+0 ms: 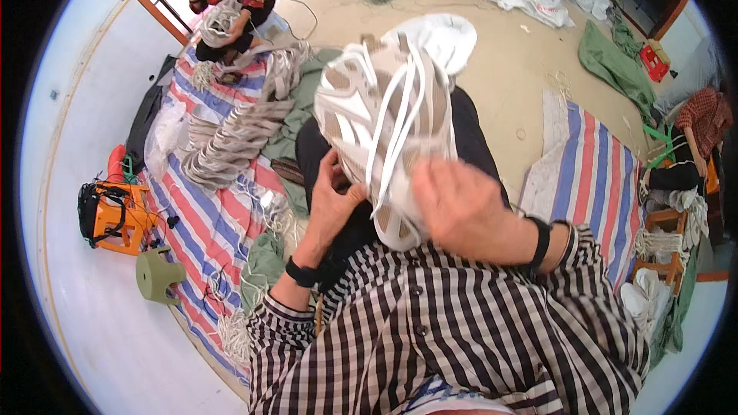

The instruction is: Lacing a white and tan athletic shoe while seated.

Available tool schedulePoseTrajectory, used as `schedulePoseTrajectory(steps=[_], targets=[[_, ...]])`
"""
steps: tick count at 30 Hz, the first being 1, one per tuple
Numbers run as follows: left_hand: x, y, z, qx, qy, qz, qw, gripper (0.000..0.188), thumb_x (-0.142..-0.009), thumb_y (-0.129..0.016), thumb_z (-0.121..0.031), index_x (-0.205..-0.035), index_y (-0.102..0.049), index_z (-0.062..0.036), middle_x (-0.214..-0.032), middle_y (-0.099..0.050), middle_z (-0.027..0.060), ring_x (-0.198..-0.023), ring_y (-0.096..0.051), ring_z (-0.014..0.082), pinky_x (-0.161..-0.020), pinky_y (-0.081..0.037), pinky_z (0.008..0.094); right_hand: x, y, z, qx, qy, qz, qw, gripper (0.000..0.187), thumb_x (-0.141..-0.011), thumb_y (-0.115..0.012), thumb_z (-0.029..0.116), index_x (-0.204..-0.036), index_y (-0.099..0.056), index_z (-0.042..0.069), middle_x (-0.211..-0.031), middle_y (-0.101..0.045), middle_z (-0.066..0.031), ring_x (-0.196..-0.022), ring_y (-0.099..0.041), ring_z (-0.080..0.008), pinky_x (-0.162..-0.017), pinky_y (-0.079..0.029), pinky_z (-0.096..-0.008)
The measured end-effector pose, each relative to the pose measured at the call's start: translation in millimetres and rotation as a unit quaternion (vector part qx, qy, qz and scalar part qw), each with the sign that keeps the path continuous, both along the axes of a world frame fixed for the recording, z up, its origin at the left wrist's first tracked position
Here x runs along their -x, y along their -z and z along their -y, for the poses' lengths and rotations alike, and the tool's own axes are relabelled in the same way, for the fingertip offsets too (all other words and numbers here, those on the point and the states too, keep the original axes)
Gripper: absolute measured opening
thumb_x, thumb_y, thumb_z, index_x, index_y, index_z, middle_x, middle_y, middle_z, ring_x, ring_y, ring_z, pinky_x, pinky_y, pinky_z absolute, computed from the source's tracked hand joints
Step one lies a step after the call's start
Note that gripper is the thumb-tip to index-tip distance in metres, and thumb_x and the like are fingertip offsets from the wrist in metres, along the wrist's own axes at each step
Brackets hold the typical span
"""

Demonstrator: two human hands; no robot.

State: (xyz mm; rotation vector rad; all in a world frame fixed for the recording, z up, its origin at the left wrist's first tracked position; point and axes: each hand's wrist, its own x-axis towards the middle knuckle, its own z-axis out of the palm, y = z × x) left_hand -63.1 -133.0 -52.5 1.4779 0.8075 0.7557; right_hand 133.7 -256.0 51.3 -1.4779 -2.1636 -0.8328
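Observation:
I hold a white and beige sneaker (361, 100) with long white laces up in front of me, sole end toward my chest. My right hand (461, 211) grips the shoe's near end from the right. My left hand (332, 200) touches its left side, fingers curled against the upper near the laces. Both wrists wear dark bands, and my sleeves are checked black and white. A white cap-like cloth (442, 34) shows just beyond the shoe.
A striped tarp (207, 223) on the left carries stacked grey shoe parts (234, 138) and cord bundles. A person in red (231, 0) sits at its far end. An orange stool (123, 219) and green stool (157, 273) stand left. Another striped mat (592, 177) and a seated person (696, 138) are right.

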Motion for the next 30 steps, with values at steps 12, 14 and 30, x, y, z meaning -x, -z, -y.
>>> schedulePoseTrajectory(steps=[12,14,30], targets=[[24,-24,13,-0.349,-0.055,-0.082,0.932,0.073,-0.073,-0.062,-0.010,-0.139,-0.035,0.0029,-0.141,-0.039,0.0231,-0.131,-0.039,0.0341,-0.107,-0.032,0.0397,40,-10,-5,0.009,-0.041,0.054,0.998,0.018,-0.066,-0.058,0.017,-0.068,-0.053,-0.001,-0.061,-0.044,-0.0040,-0.055,-0.045,-0.0151,-0.044,-0.035,-0.0253],[21,-23,12,-0.364,-0.039,-0.079,0.927,0.075,-0.072,-0.063,-0.012,-0.139,-0.034,0.0035,-0.143,-0.035,0.0245,-0.133,-0.036,0.0356,-0.108,-0.030,0.0401,34,-18,-11,0.028,-0.064,0.014,0.997,0.016,-0.066,-0.058,0.015,-0.070,-0.053,0.001,-0.064,-0.046,-0.0041,-0.057,-0.048,-0.0152,-0.045,-0.037,-0.0250],[19,3,12,-0.525,0.083,-0.221,0.818,0.043,-0.081,-0.059,-0.023,-0.120,-0.056,-0.0046,-0.121,-0.055,0.0162,-0.116,-0.047,0.0368,-0.104,-0.028,0.0578,66,10,-35,-0.017,-0.117,0.049,0.992,0.023,-0.068,-0.058,0.016,-0.080,-0.058,-0.004,-0.063,-0.051,-0.0065,-0.054,-0.049,-0.0149,-0.045,-0.038,-0.0239]])
